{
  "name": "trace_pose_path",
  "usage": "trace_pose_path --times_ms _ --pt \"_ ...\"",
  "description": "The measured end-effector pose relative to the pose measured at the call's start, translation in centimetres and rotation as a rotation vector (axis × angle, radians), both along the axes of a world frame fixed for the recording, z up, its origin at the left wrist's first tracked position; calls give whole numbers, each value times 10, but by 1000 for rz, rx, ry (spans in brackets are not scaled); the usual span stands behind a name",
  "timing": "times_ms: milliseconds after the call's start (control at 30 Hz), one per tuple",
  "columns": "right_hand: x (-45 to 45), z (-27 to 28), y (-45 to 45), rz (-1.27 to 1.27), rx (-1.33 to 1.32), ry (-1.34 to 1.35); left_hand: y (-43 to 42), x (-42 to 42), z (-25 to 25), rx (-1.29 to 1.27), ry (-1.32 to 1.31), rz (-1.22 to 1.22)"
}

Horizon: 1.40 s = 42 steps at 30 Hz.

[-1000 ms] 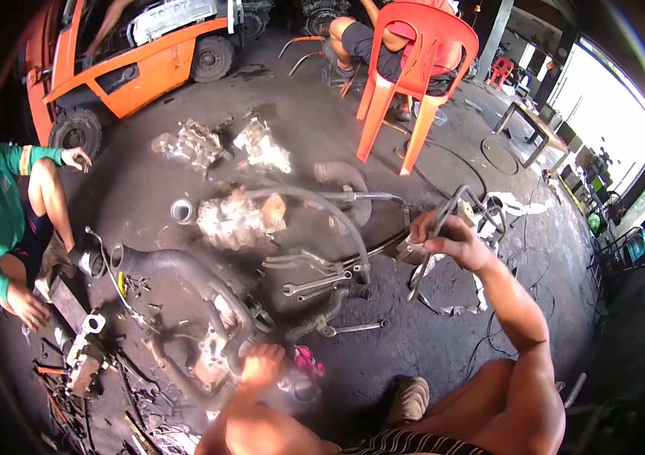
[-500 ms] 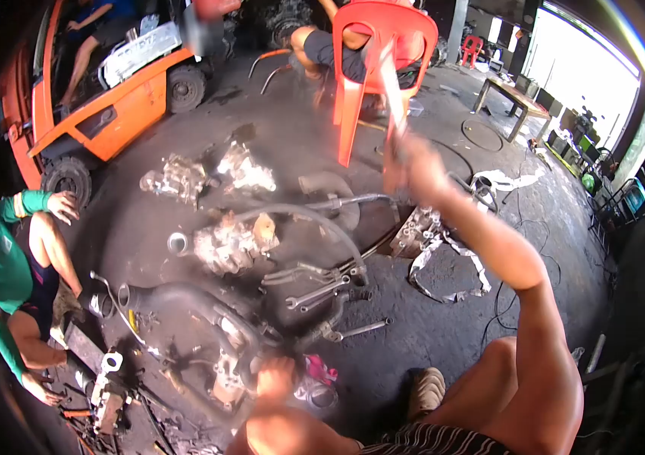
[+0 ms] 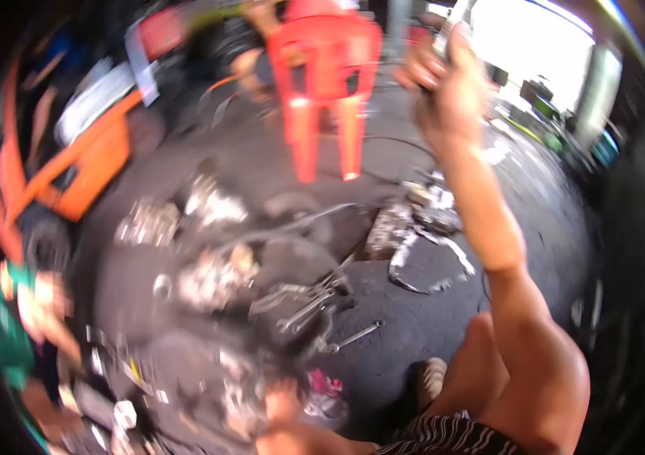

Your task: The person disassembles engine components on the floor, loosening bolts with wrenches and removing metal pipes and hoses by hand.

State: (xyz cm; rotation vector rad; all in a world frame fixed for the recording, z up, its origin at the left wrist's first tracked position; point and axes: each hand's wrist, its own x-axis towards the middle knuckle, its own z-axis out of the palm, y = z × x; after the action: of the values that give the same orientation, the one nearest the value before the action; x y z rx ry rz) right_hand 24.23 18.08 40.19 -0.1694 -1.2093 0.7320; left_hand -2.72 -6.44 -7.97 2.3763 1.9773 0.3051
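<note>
My right hand (image 3: pixel 451 83) is raised high on the right, fingers closed around a long, light-coloured tool (image 3: pixel 453 29). The tool's upper end runs out of the top of the view, so its kind does not show. Low in the middle, my left hand (image 3: pixel 283 398) is down by a metal engine part (image 3: pixel 239 402) on the floor. Blur hides its fingers and whatever they may touch. Just right of it lies a pink cloth (image 3: pixel 325 381). Several wrenches lie farther forward, among them a combination wrench (image 3: pixel 358 336).
A red plastic chair (image 3: pixel 326 64) stands ahead, with a seated person beyond. An orange forklift (image 3: pixel 91 167) is at left. Engine castings (image 3: pixel 216 277) and hoses cover the dark floor. A person in a green sleeve (image 3: pixel 8 326) crouches close on the left.
My right hand has swung upward, lifting the tool. The head view has turned, shifting the chair and forklift left. My left hand stays low by the engine part.
</note>
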Motion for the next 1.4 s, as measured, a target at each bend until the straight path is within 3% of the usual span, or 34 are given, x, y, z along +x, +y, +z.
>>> trace_pose_path --times_ms 33,67,133,200,233,300,367,433,467,533,567,600,667,767,800,867,900,967,1033,1067,1100,1133,1167,1233,1267,1333,1400 --pt "11 13 -3 -20 128 171 1 1 -6 172 78 -34" --pt "25 13 -4 22 186 360 6 -4 -20 166 -2 -48" --pt "41 14 -2 -206 320 223 6 -1 -14 240 7 -80" --pt "31 -26 9 -136 194 -14 6 -2 -16 240 -51 -97" --pt "22 -57 13 -299 165 -298 3 -2 -10 172 -35 -94" --pt "3 -140 17 -20 -266 -649 1 -1 -2 24 -21 -69" --pt "-4 -220 -5 365 -481 -856 -9 -7 2 -19 10 -73" --pt "-6 -276 -25 606 -721 -983 -14 -11 9 -38 352 -208" --pt "-9 -299 -33 736 -856 -1014 -11 -16 10 -44 347 -193" --pt "-15 -344 -42 1064 -906 -906 0 -23 13 -203 513 -320" --pt "-21 -357 -48 1112 -863 -931 12 -20 36 -388 471 -334" --pt "-28 -370 -55 1162 -824 -950 15 -27 38 -385 462 -372" --pt "-33 -377 -64 1162 -934 -1080 20 -23 51 -490 490 -380" --pt "-35 -423 -65 1355 -1099 -1062 29 -23 53 -581 458 -403" --pt "-39 -421 -61 1371 -1087 -1067 31 -25 52 -586 460 -386" --pt "-46 -419 -60 1146 -1147 -1228 26 -26 45 -572 475 -366" --pt "-51 -418 -52 1026 -819 -1310 16 -34 26 -434 366 -326" --pt "-64 -406 -33 925 -578 -1334 4 -44 -17 -374 254 -272" --pt "-83 -374 -12 815 -363 -1389 10 -42 -17 -337 176 -247" --pt "-93 -358 -10 719 -348 -1398 10 -42 -23 -292 194 -233" --pt "-104 -357 -6 918 -631 -1123 9 -39 -5 -142 243 -231" --pt "-109 -352 -11 735 -715 -975 11 -33 14 -220 263 -191" --pt "-108 -346 10 924 -507 -969 9 -28 21 -222 284 -164" --pt "-110 -322 2 835 -452 -877 5 -26 18 -224 299 -136" --pt "-110 -324 8 1007 -393 -787 3 -25 13 -163 280 -124" --pt "-106 -338 -14 968 -464 -707 5 -24 8 -94 258 -108" --pt "-81 -389 -39 1008 -529 -745 8 -25 12 -235 239 -102"
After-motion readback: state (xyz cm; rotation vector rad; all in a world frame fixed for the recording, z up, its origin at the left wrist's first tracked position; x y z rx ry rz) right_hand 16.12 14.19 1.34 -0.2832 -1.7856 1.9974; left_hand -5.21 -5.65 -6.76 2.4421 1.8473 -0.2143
